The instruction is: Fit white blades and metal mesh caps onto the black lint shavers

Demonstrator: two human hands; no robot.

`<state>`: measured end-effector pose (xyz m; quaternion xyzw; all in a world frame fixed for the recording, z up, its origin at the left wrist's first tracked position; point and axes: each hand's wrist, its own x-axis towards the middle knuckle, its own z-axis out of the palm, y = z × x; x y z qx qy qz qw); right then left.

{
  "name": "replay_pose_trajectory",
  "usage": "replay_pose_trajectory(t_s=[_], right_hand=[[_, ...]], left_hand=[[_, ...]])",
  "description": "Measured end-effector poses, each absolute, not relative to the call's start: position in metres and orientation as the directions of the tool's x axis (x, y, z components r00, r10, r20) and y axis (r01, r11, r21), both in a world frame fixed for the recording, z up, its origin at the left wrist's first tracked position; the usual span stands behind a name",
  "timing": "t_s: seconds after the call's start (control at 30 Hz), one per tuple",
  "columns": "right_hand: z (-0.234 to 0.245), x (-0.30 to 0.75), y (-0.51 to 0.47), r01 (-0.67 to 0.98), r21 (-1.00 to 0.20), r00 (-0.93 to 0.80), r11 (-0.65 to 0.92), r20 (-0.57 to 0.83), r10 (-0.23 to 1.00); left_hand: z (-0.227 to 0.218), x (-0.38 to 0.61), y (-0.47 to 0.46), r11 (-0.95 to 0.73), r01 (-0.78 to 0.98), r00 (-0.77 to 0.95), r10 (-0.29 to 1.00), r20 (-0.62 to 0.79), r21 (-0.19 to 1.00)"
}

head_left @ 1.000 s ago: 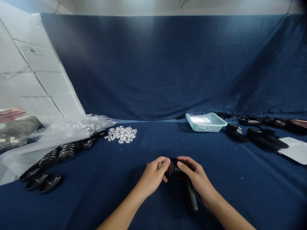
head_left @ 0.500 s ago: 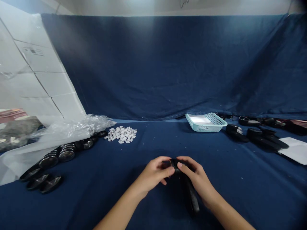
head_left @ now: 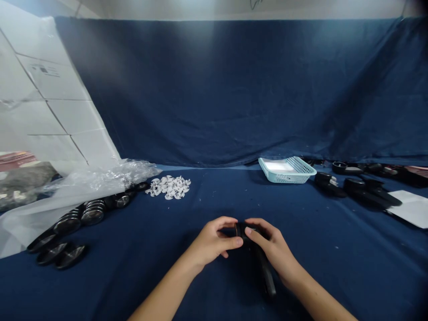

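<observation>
Spreading across the table, navy cloth (head_left: 334, 276) left open room around the left hand (head_left: 212, 243) and right hand (head_left: 272, 252), whose curled fingers (head_left: 222, 221) pinched a black handled object (head_left: 264, 272).

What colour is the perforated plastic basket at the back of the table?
The perforated plastic basket is pale aqua blue; it shows best in the head view.

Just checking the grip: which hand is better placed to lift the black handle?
Probably the right hand: it lies along the black handle, while the left hand only touches the round head.

Head-worn view facing forward, down at left hand (head_left: 212, 243), right hand (head_left: 272, 249).
</observation>
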<state>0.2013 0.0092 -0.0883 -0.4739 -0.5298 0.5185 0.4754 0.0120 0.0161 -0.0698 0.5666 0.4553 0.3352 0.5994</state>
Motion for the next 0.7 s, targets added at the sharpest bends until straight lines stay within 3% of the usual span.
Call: replay_pose_trajectory(t_s=[0.3, 0.57, 0.7], right_hand=[[-0.0904, 0.2004, 0.0121, 0.019, -1.000, -0.110, 0.013, 0.011, 0.994], [-0.0911, 0.2023, 0.0111, 0.049, -0.998, -0.097, 0.036, 0.032, 0.995], [-0.0910, 0.2033, 0.0103, 0.046, -0.997, -0.089, 0.055, 0.050, 0.995]], left_hand=[[-0.0693, 0.0182, 0.0132, 0.223, 0.132, 0.319, 0.913, -0.255, 0.966], [-0.0717, 0.0134, 0.0140, 0.151, 0.118, 0.362, 0.914, -0.184, 0.981], [-0.0741, 0.0179, 0.0134, 0.183, 0.127, 0.336, 0.917, -0.216, 0.975]])
